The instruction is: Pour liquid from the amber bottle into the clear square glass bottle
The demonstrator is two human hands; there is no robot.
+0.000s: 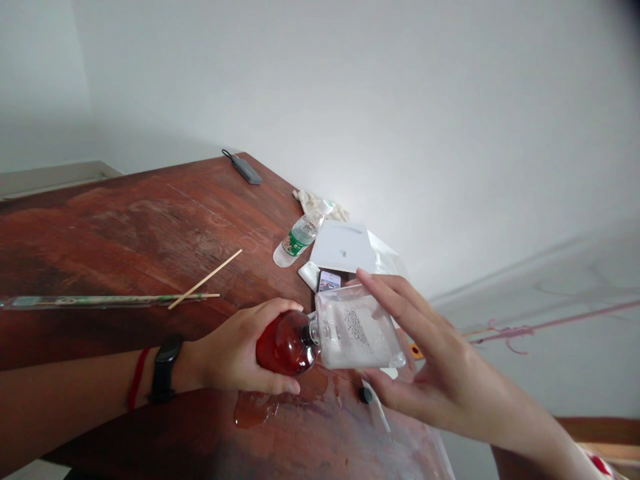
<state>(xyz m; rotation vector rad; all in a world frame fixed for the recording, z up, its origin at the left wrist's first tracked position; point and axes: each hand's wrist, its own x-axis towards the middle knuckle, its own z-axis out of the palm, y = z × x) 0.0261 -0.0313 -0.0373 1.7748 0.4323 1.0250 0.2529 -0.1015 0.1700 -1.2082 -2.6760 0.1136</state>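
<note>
My left hand [240, 350] is wrapped round a rounded, reddish-brown bottle [285, 342] with a dark neck. My right hand [425, 353] grips a transparent square-sided bottle [357, 331] between thumb and fingers. That bottle lies tipped sideways, its threaded mouth right at the neck of the reddish-brown one; whether the two mouths touch I cannot tell. Whitish film and small droplets or bubbles show inside it. Below the right hand, a small black cap [365, 395] lies on the table beside a thin white strip [383, 410].
Spilled liquid [255, 408] wets the wooden table [125, 227]. Beyond the hands are a green-labelled water bottle [300, 237], a white box [343, 245], a phone [329, 281] and a crumpled cloth [313, 200]. Wooden chopsticks [205, 279], a wrapped pack [100, 301] and a grey device [245, 169] lie leftward.
</note>
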